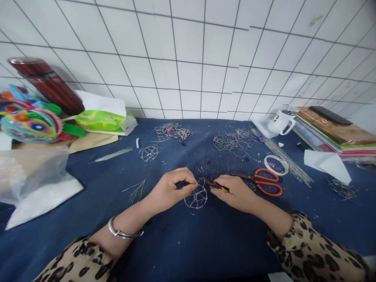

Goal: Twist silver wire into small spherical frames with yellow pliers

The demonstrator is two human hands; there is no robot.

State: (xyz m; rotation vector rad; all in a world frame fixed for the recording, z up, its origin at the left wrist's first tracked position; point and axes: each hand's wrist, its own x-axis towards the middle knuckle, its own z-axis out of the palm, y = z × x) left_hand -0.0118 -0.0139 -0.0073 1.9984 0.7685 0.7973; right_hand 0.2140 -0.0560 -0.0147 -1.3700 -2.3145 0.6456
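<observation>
Wire ball [196, 197] lies on the cloth [188, 243] between my hands. My left hand [169, 188] pinches its upper rim; my right hand [236, 192] is clamped on pliers [216, 185], whose tip meets the ball. Scissors [264, 182] lie just beyond my right hand.

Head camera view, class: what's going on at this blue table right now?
A person in leopard-print sleeves works on a small round silver wire frame lying on the dark blue cloth. The left hand pinches the frame's upper edge; the right hand holds a thin dark tool with a yellow tip against it. Orange-handled scissors lie just right of the right hand, and loose tangles of silver wire sit farther back.
</observation>
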